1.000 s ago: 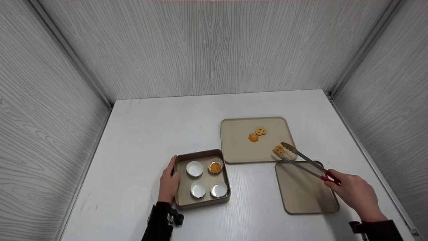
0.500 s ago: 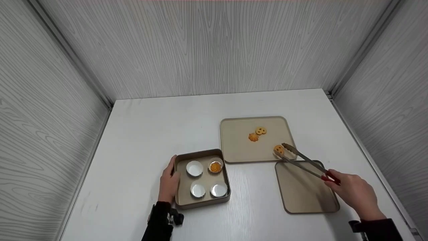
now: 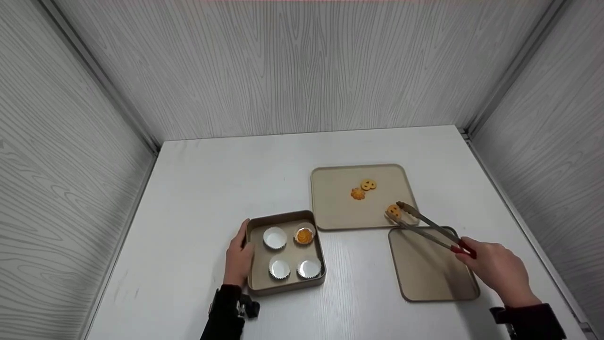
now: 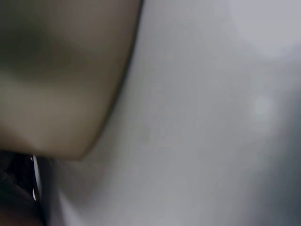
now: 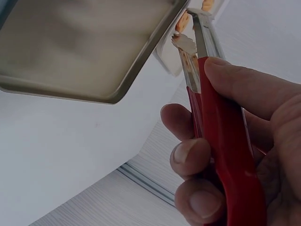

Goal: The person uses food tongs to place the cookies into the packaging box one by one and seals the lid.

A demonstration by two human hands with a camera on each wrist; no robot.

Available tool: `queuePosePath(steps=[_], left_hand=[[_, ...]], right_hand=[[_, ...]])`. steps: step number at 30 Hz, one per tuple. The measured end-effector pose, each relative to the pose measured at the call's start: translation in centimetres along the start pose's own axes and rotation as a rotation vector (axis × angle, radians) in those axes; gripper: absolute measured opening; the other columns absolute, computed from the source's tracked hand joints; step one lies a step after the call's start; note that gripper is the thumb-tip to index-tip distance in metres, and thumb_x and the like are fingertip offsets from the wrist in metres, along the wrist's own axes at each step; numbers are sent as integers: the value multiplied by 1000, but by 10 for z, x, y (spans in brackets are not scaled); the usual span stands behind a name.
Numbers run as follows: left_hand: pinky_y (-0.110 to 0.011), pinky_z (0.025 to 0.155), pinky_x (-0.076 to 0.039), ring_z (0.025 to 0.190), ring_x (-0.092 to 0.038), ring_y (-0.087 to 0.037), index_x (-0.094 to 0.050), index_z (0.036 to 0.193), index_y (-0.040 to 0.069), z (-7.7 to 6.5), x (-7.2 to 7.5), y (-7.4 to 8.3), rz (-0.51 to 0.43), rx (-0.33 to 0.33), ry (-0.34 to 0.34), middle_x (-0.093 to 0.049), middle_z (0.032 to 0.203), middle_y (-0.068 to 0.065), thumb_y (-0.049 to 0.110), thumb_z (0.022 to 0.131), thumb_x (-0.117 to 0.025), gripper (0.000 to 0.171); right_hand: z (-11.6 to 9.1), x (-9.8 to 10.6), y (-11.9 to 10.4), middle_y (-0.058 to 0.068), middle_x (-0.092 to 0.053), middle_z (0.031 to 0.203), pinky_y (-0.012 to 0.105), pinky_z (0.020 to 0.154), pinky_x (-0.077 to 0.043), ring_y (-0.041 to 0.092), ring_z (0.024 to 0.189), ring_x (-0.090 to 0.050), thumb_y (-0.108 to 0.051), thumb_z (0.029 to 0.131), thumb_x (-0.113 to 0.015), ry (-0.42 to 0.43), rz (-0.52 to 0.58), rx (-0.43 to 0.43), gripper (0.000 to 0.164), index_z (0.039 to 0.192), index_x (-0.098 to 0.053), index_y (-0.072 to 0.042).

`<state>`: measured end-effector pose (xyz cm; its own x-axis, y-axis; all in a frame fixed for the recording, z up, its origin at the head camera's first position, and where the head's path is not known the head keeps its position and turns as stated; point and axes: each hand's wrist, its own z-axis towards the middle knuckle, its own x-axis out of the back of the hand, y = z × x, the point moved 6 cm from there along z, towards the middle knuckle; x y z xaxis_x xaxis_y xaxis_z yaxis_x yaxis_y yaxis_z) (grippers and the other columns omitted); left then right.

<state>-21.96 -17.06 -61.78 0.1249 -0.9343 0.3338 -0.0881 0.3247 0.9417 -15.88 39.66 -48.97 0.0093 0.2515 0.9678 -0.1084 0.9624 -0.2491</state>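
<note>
My left hand (image 3: pixel 238 259) holds the left wall of a deep square baking pan (image 3: pixel 287 286), thumb over the rim. Inside stand several foil tart cups (image 3: pixel 274 238); the back right one has an orange swirled cookie (image 3: pixel 304 236) in it. With my right hand (image 3: pixel 501 273) I grip metal tongs (image 5: pixel 220 127) by their red handles. Their parted tips lie on both sides of a round cookie (image 3: pixel 393 211) with dark spots, near the front right corner of a flat tray (image 3: pixel 339 212). Farther back on that tray lie a pretzel-shaped cookie (image 3: pixel 368 184) and a flower-shaped cookie (image 3: pixel 358 194).
A smaller flat tray (image 3: pixel 434 278) lies at the right, below the tongs and up against the larger tray's front edge. The white table (image 3: pixel 212 184) is bounded by pale wood-grain panels (image 3: pixel 302 71) at the back and sides.
My right hand has shifted very slightly left, with the tongs' tips still around the round cookie. The left hand and the baking pan have not moved.
</note>
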Motion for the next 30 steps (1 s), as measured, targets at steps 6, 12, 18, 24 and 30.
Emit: queuePosePath(steps=[6,12,18,24,30], left_hand=[[-46,118,-29,149,-32,-26,-35,162,22,0,0,0,0,-3,0,-37,163,-8,6,98,-45,66],[-46,117,-30,149,-33,-26,-34,162,22,0,-1,-2,7,1,3,-37,163,-8,8,98,-45,66],[-46,116,-31,148,-34,-24,-33,162,23,0,-2,-4,-12,3,-5,-38,162,-7,9,98,-43,67],[-46,116,-30,148,-33,-25,-34,162,23,0,-1,-4,-17,7,-4,-38,163,-8,9,99,-43,66],[-47,118,-28,149,-31,-28,-34,162,23,-1,0,-3,-10,4,2,-37,163,-9,9,99,-44,65]], right_hand=[[4,2,-4,9,-70,80,41,46,-41,24,61,-61,-20,89,-78,0,-33,25,26,110,-69,-8],[2,3,-5,10,-71,80,42,46,-42,27,61,-62,-20,89,-78,14,-43,26,25,109,-69,-8],[1,4,-6,7,-69,77,40,43,-38,24,57,-59,-21,89,-78,27,-42,21,19,100,-66,-11],[1,4,-7,9,-71,79,40,44,-39,25,58,-60,-19,89,-78,21,-48,22,22,106,-69,-9],[0,3,-7,8,-71,78,39,44,-39,24,58,-60,-18,88,-79,34,-45,29,22,106,-70,-9]])
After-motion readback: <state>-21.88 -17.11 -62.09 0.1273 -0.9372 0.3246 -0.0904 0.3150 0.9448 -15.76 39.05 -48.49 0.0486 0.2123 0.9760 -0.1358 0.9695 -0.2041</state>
